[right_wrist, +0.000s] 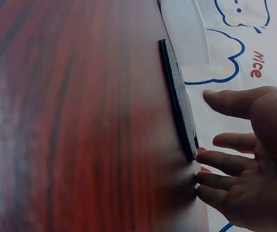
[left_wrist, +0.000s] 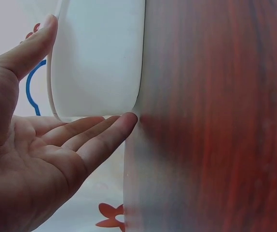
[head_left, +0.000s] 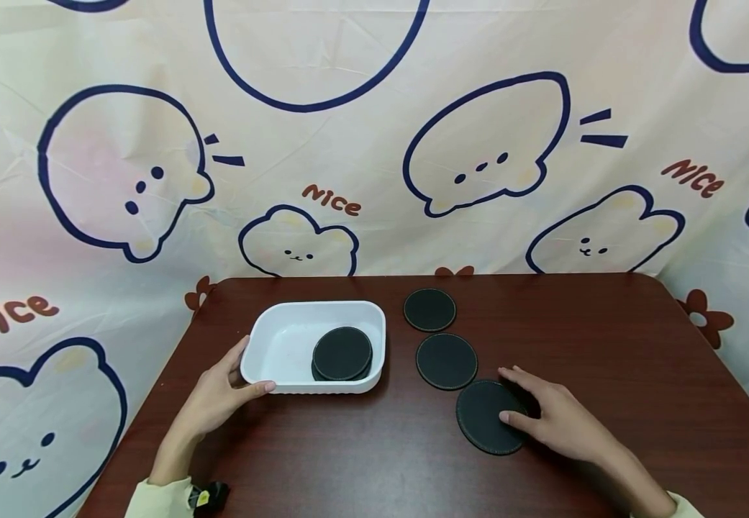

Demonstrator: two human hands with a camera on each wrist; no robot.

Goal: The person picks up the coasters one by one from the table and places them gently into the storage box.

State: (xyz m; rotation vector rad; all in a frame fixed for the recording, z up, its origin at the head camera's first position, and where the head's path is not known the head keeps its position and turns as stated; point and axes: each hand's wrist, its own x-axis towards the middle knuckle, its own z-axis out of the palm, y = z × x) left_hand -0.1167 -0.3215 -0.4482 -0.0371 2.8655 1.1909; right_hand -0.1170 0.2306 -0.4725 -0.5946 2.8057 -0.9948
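Observation:
My left hand [head_left: 219, 396] holds the near left corner of a white rectangular tub [head_left: 283, 338]. Its thumb lies at the rim, and the fingers run along the end wall, as the left wrist view shows. Inside the tub, a round black coaster [head_left: 342, 352] lies on top of another. My right hand [head_left: 562, 417] hovers at the right edge of the nearest black coaster [head_left: 487, 424], thumb over its top and fingertips just beyond its far right edge. From the right wrist, this coaster [right_wrist: 179, 101] appears edge-on, with the thumb raised away from it.
Two more black coasters lie behind the nearest one, a middle coaster [head_left: 447, 361] and a far coaster [head_left: 429, 309], in a slanting row right of the tub. All stand on a dark brown wooden table [head_left: 374, 460]. A cartoon-printed cloth [head_left: 374, 158] hangs behind it.

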